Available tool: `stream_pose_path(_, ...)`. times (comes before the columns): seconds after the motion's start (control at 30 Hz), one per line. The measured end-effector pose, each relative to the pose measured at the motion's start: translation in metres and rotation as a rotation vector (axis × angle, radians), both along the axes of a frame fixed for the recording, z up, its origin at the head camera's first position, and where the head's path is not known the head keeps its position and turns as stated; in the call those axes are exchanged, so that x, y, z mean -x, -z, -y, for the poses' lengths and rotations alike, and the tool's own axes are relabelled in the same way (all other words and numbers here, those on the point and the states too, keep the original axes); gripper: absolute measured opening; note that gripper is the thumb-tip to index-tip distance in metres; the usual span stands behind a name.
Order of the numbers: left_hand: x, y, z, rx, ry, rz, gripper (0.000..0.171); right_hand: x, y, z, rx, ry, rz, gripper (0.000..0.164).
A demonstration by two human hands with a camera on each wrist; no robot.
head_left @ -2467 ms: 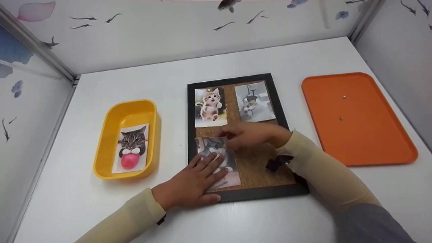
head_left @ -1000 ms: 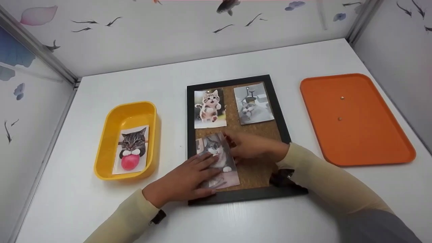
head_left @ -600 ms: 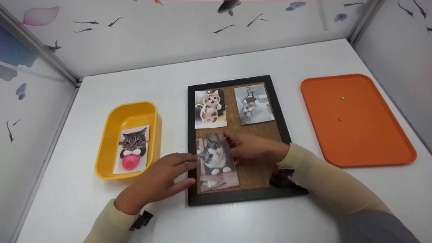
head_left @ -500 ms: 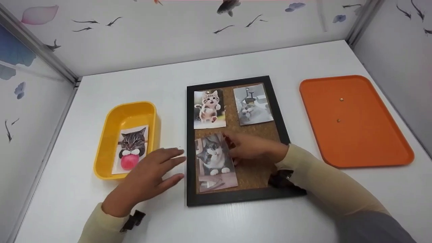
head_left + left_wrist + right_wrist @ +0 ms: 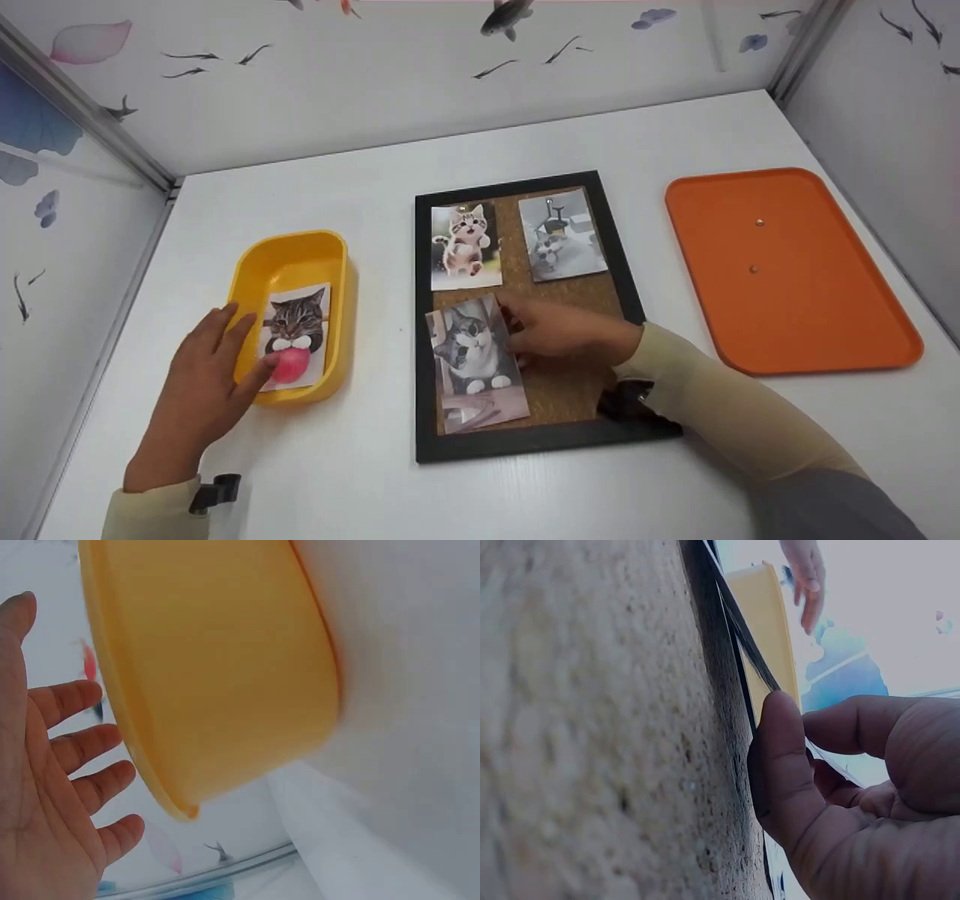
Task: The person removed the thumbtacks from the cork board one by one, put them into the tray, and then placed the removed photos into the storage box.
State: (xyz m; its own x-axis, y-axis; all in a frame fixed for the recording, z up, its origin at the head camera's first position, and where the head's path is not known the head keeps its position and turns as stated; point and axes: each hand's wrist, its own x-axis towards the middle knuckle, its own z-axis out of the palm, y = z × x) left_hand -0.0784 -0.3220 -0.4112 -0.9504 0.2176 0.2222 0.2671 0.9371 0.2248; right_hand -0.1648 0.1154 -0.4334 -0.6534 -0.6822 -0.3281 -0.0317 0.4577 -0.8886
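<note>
Near the lower left of the cork board (image 5: 562, 397) is a photo of a grey-and-white cat (image 5: 476, 367), its left edge overlapping the black frame. My right hand (image 5: 555, 326) pinches this photo by its upper right edge; in the right wrist view the thumb and a finger meet on the tilted sheet (image 5: 746, 637). My left hand (image 5: 199, 382), fingers spread and holding nothing, hovers at the near left rim of a yellow tub (image 5: 341, 360). Inside the tub lies a photo of a tabby cat with a pink ball (image 5: 298, 324).
At the board's top, a kitten photo (image 5: 465, 247) and a greyish cat photo (image 5: 562, 236) each have a pin at the upper edge. An orange tray (image 5: 825, 322) on the right carries two small pins, one a pushpin (image 5: 760, 223). Patterned white walls (image 5: 360, 97) enclose the table.
My left hand has lifted off the grey-and-white cat photo and moved left to the yellow tub. The right hand has stayed at the photo's edge, and the photo has turned slightly, tilting up.
</note>
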Motion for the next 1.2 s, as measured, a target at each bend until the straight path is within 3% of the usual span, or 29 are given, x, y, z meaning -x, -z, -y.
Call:
stream_pose_path(0.13, -0.001, 0.008, 0.015, 0.004, -0.085, 0.114, 0.076, 0.000, 0.001, 0.000, -0.011, 0.002, -0.022, 0.056)
stream_pose_path(0.33, 0.004, 0.016, 0.026, 0.020, -0.119, 0.161, 0.083, 0.000, -0.002, -0.001, 0.011, 0.026, -0.027, 0.058)
stream_pose_path(0.5, 0.003, 0.022, 0.028, 0.015, -0.141, 0.222, 0.087, 0.001, -0.006, -0.004, 0.038, 0.049, -0.045, 0.046)
stream_pose_path(0.63, -0.001, 0.023, 0.029, 0.025, -0.131, 0.217, 0.088, 0.005, -0.010, -0.005, 0.059, 0.057, -0.068, 0.040)
stream_pose_path(0.87, -0.006, 0.026, 0.031, 0.067, -0.080, 0.159, 0.089, 0.011, -0.020, -0.007, 0.117, 0.039, -0.112, 0.045)
stream_pose_path(1.2, -0.008, 0.028, 0.031, 0.089, -0.052, 0.192, 0.097, 0.022, -0.037, -0.002, 0.179, 0.041, -0.069, 0.045)
